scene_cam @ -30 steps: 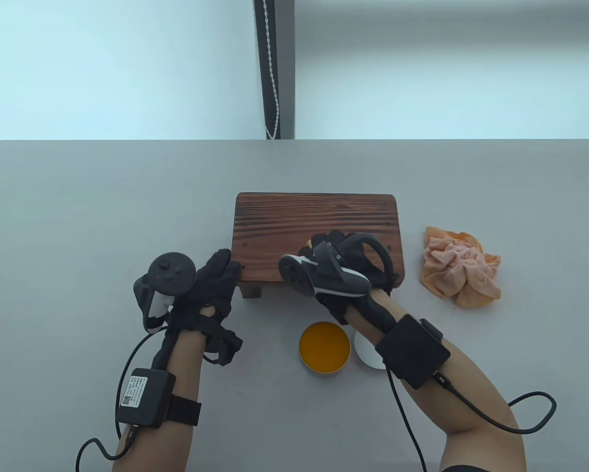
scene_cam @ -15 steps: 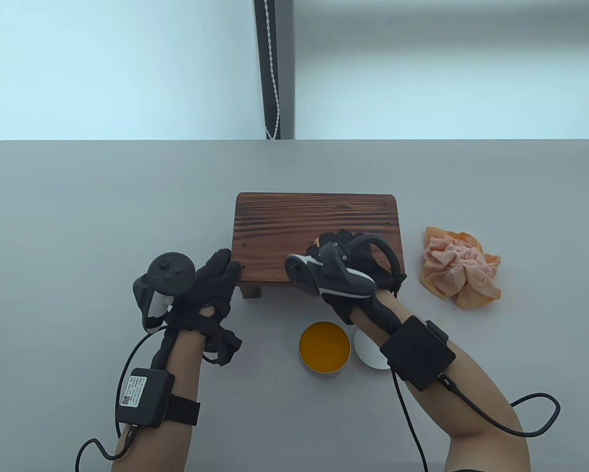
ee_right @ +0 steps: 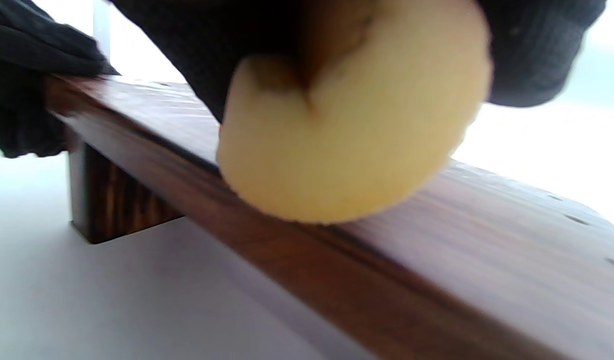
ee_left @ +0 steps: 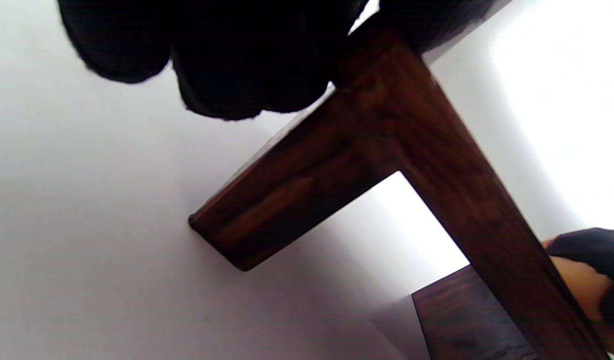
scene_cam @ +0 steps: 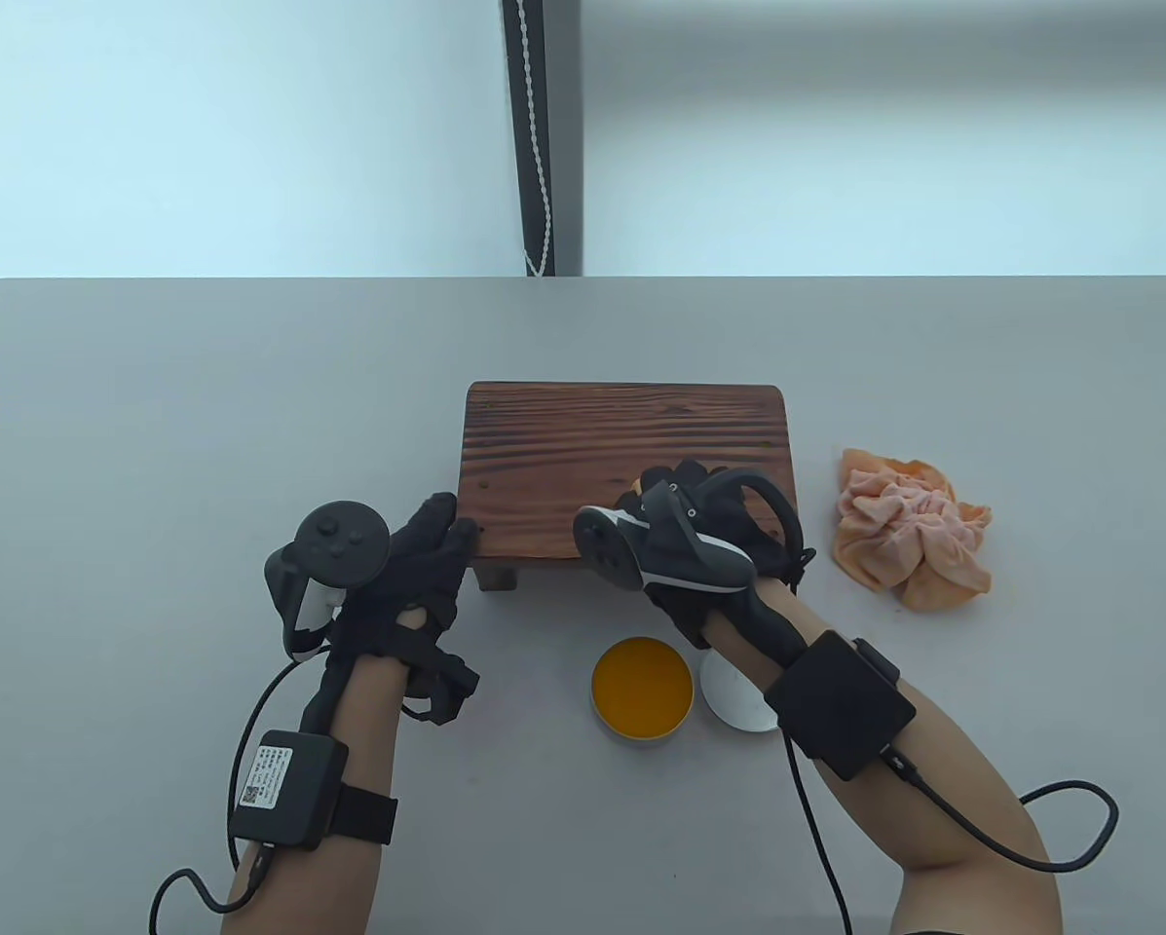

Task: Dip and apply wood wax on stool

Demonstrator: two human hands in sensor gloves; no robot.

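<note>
A dark wooden stool [scene_cam: 602,448] stands mid-table. My right hand [scene_cam: 699,506] grips a round yellow applicator sponge [ee_right: 352,145] and presses it on the stool's [ee_right: 487,250] top near the front right edge. In the table view the sponge [scene_cam: 629,484] barely peeks out by my fingers. My left hand [scene_cam: 436,545] holds the stool's front left corner, above its leg [ee_left: 287,200]. An open tin of orange wax [scene_cam: 642,688] sits in front of the stool, under my right forearm's left side.
The tin's white lid [scene_cam: 733,696] lies just right of the tin, partly under my right forearm. A crumpled peach cloth [scene_cam: 909,531] lies to the right of the stool. Cables trail from both wrist units toward the near edge.
My right hand has slid the sponge rightward along the stool's front part. The left hand and the stool have stayed put.
</note>
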